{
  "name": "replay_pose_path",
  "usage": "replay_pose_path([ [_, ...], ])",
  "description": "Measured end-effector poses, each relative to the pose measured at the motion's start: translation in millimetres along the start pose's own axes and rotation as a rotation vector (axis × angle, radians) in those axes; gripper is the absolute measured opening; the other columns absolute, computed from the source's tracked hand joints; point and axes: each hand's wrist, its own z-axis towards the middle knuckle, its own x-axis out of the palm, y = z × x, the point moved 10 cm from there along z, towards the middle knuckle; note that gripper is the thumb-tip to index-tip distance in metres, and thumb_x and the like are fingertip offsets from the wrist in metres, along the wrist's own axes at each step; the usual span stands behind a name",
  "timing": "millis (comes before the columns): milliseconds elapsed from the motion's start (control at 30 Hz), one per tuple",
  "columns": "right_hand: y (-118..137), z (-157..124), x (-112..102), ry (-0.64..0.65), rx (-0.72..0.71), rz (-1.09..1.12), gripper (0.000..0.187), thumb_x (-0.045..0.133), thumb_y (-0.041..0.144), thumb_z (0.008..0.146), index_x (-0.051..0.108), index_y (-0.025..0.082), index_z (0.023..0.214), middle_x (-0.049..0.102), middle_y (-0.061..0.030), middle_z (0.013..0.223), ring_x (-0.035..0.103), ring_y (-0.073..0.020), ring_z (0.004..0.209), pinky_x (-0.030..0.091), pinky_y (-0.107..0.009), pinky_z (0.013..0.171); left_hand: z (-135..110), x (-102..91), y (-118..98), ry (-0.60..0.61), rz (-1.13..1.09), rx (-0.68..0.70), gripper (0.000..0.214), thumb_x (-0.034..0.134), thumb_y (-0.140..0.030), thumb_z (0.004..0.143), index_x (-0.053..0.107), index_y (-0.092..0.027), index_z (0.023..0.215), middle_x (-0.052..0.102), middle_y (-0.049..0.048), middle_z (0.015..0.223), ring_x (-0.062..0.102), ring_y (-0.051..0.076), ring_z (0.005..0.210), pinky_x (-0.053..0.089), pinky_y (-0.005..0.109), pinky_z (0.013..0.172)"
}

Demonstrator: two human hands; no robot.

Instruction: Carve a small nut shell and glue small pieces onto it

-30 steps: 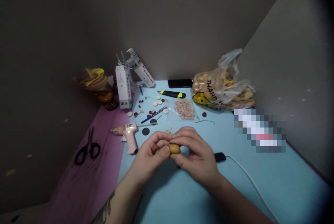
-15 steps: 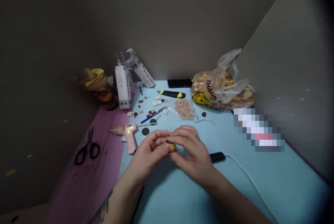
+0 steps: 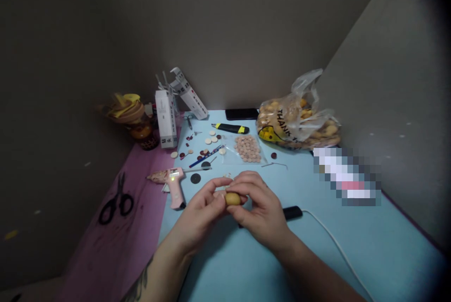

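Observation:
Between my two hands is a small yellow-brown oval piece [image 3: 232, 199], rounded like a nut or seed; I cannot make out its exact kind. My left hand [image 3: 207, 203] pinches its left end between thumb and fingers. From the other side, my right hand [image 3: 260, 205] closes on it, thumb below and index finger above. Some of the fingertips behind the piece are hidden. Just beyond the hands lie small pale crumbs [image 3: 228, 176] on the blue table mat [image 3: 243, 269]. A black device [image 3: 293, 212] with a white cable lies partly behind my right wrist.
Left of my hands lie a pink glue gun [image 3: 175, 182] and black scissors [image 3: 117, 201]. Farther back are a bag of round beads [image 3: 247, 148], a utility knife [image 3: 230, 128], a phone [image 3: 241, 114] and white boxes [image 3: 166, 119]. A plastic bag [image 3: 299, 121] holds many yellowish-brown pieces.
The fingers have shifted around the oval piece, so more of its surface shows now. Both hands stay in nearly the same place, and the view has moved slightly.

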Motion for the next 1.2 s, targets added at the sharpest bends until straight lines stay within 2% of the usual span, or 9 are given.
replay_pose_path([
  [267,8,0,-1,0.022,-0.078,-0.100,0.017,0.064,0.014,0.079,0.063,0.024,0.092,0.063,-0.0028,0.085,0.057,-0.0208,0.087,0.050,-0.037,0.078,1,-0.5,3,0.012,0.013,-0.021,0.043,0.073,-0.035,0.078,0.056,-0.017,0.113,0.072,0.0088,0.091,0.066,0.019,0.092,0.045,0.024,0.077],
  [433,15,-1,3,0.063,-0.167,-0.190,0.024,0.064,0.010,0.079,0.063,0.022,0.099,0.063,-0.0040,0.089,0.055,-0.0209,0.091,0.048,-0.038,0.081,2,-7.5,2,-0.068,0.033,-0.019,0.038,0.078,-0.026,0.073,0.057,-0.017,0.103,0.070,0.0038,0.084,0.065,0.013,0.080,0.044,0.022,0.074],
  [500,13,-1,3,0.058,-0.146,-0.177,0.026,0.064,0.008,0.077,0.063,0.021,0.099,0.062,-0.0042,0.090,0.055,-0.0205,0.092,0.048,-0.037,0.083,2,-6.7,1,-0.064,0.013,-0.004,0.034,0.075,-0.028,0.076,0.057,-0.018,0.103,0.070,0.0038,0.084,0.065,0.014,0.082,0.044,0.023,0.076],
  [600,8,0,2,0.030,-0.078,-0.113,0.028,0.066,0.008,0.076,0.064,0.021,0.100,0.060,-0.0045,0.094,0.055,-0.0201,0.095,0.048,-0.036,0.083,1,1.4,0,0.009,-0.058,0.004,0.031,0.068,-0.032,0.083,0.057,-0.019,0.108,0.071,0.0057,0.087,0.066,0.016,0.086,0.045,0.026,0.080],
  [733,4,-1,2,0.032,-0.042,-0.078,0.023,0.066,0.011,0.078,0.064,0.022,0.098,0.059,-0.0046,0.098,0.055,-0.0200,0.098,0.048,-0.036,0.086,-1,8.0,-1,0.068,-0.103,0.004,0.036,0.068,-0.033,0.082,0.058,-0.019,0.114,0.071,0.0069,0.088,0.066,0.018,0.090,0.045,0.028,0.084],
  [967,8,-2,2,0.029,-0.116,-0.139,0.021,0.063,0.009,0.078,0.063,0.021,0.096,0.060,-0.0046,0.093,0.055,-0.0205,0.095,0.048,-0.037,0.085,1,-5.5,3,-0.049,-0.005,0.007,0.040,0.074,-0.036,0.077,0.061,-0.019,0.111,0.065,0.0020,0.086,0.060,0.012,0.081,0.042,0.021,0.074],
  [1200,11,-2,2,0.029,-0.138,-0.160,0.022,0.063,0.009,0.079,0.063,0.021,0.098,0.059,-0.0045,0.092,0.054,-0.0209,0.093,0.048,-0.037,0.083,2,-8.4,4,-0.065,-0.010,-0.005,0.038,0.074,-0.032,0.077,0.060,-0.019,0.109,0.067,0.0028,0.086,0.061,0.013,0.083,0.043,0.023,0.075],
])
